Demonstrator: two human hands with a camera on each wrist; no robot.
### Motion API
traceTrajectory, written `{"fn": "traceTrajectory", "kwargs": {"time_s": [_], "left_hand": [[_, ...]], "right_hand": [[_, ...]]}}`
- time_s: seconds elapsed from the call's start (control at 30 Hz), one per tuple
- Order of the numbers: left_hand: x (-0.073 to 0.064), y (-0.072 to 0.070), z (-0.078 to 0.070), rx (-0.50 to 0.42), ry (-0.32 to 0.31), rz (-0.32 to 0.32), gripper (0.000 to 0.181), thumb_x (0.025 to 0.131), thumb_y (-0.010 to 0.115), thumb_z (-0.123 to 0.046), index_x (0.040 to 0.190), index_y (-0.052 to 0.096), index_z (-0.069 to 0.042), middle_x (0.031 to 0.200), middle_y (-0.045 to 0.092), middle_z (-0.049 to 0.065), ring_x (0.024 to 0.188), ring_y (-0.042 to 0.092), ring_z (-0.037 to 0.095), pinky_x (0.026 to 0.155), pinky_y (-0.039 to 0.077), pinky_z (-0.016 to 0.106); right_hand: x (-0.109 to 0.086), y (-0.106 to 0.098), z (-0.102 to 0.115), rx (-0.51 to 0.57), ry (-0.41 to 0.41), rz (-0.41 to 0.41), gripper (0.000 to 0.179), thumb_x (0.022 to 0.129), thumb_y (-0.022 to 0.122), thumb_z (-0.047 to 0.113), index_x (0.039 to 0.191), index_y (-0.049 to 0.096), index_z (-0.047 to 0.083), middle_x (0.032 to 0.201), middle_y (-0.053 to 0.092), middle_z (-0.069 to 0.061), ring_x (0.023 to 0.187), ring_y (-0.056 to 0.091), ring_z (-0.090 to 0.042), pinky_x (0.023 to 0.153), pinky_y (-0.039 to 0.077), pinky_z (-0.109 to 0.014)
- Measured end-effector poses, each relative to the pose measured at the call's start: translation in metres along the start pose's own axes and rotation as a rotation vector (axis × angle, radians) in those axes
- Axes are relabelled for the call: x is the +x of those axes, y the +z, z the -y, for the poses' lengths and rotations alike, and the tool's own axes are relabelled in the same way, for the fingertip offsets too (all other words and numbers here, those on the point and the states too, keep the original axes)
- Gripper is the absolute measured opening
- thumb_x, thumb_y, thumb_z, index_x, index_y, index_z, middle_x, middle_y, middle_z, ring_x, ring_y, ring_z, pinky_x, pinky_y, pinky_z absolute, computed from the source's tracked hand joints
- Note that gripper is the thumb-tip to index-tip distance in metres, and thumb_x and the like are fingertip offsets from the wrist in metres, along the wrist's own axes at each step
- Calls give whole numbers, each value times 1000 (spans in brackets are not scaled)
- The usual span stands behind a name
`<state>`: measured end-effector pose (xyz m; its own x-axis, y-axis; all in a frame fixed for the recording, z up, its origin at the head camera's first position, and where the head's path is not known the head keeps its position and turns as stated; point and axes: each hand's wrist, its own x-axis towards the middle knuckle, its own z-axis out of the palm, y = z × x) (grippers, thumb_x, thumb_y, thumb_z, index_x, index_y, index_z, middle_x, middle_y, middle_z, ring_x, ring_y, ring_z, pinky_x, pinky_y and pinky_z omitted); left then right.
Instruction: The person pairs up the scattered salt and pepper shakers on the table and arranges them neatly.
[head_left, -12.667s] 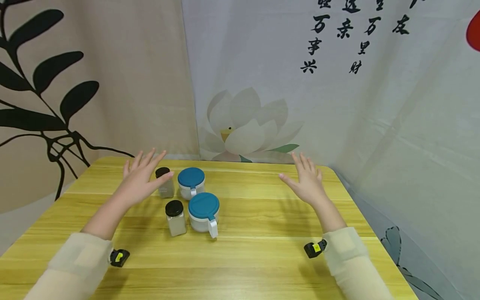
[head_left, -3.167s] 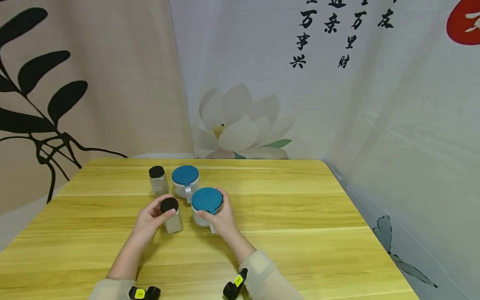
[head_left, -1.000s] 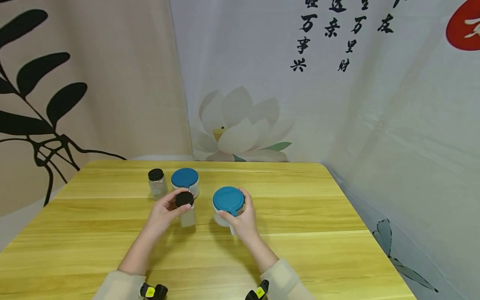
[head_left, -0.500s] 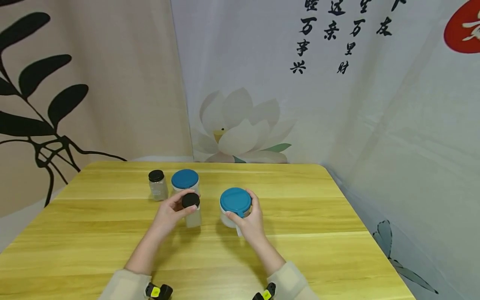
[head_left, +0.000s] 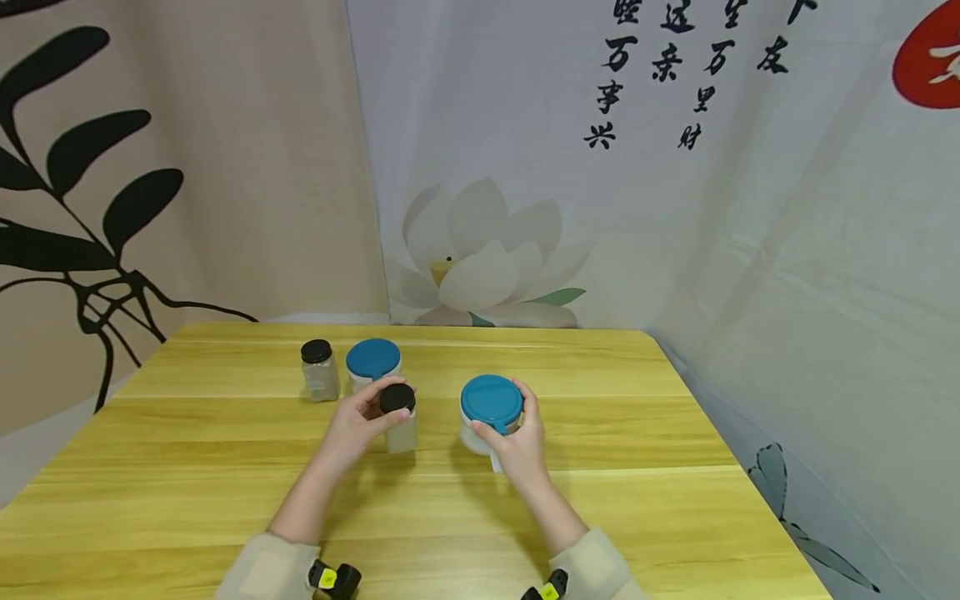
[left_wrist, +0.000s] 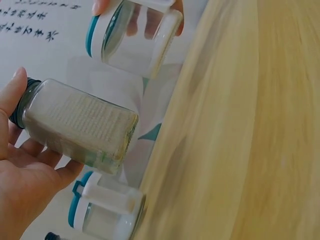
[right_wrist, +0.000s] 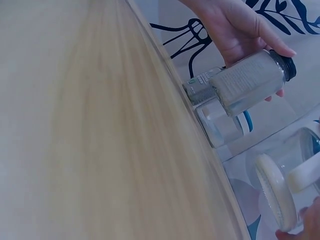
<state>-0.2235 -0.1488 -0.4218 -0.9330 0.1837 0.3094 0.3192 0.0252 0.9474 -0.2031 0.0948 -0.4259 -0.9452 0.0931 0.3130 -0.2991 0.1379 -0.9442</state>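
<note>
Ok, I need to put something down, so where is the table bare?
The table is bare from the right hand to the right edge, and from the left forearm to the left edge. Crowded: back left, where the rear black-capped bottle and rear blue-lidded jar stand beyond the left hand.

- the left hand [head_left: 355, 429] is at the left of the near bottle [head_left: 402, 435], holding it above the table [head_left: 637, 533].
- the right hand [head_left: 522, 446] is at the right of the near jar [head_left: 491, 400], holding it above the table.
- the near jar is right of the near bottle, apart from it.
- the far bottle [head_left: 321, 379] stands on the table, toward its back left.
- the far jar [head_left: 372, 358] stands just right of the far bottle, behind the left hand.
- the curtain [head_left: 675, 233] hangs behind the table.
</note>
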Motion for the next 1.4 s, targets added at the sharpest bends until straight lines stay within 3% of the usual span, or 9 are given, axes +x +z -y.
{"fn": "traceTrajectory", "kwargs": {"time_s": [0.13, 0.3, 0.77, 1.07, 1.4], "left_hand": [[3, 6, 0, -11, 17, 8, 46, 86, 71, -4, 128, 55, 1, 123, 60, 22, 104, 61, 15, 82, 51, 26], [6, 13, -2, -34, 6, 31, 47, 86, 71, -5, 130, 55, -1, 125, 59, 20, 106, 60, 16, 84, 50, 26], [13, 32, 0, -30, -23, 38, 46, 85, 73, -7, 129, 57, -2, 122, 62, 17, 102, 59, 21, 81, 50, 27], [16, 44, 0, -57, 9, 85, 44, 86, 72, -7, 128, 58, -5, 122, 62, 16, 102, 60, 25, 81, 51, 29], [18, 57, -6, -93, -26, 100, 44, 86, 71, -6, 128, 58, -5, 123, 60, 17, 103, 59, 27, 82, 50, 29]], "right_hand": [[5, -5, -19, -7, 8, -20, 83, 76, 81, 13, 144, 34, 7, 138, 44, -17, 122, 45, -36, 100, 33, -60], [7, -11, -26, -14, -5, -40, 83, 76, 82, 18, 143, 35, 9, 137, 46, -15, 122, 46, -35, 100, 33, -59], [9, -27, -28, -23, 1, -72, 83, 77, 82, 16, 144, 33, 8, 139, 43, -18, 123, 45, -36, 99, 35, -59], [8, -36, -28, -52, -2, -97, 83, 76, 82, 14, 144, 33, 6, 137, 45, -18, 121, 47, -36, 97, 37, -58], [8, -47, -25, -58, 11, -112, 84, 77, 81, 13, 144, 32, 3, 139, 42, -20, 124, 44, -37, 100, 33, -59]]}}
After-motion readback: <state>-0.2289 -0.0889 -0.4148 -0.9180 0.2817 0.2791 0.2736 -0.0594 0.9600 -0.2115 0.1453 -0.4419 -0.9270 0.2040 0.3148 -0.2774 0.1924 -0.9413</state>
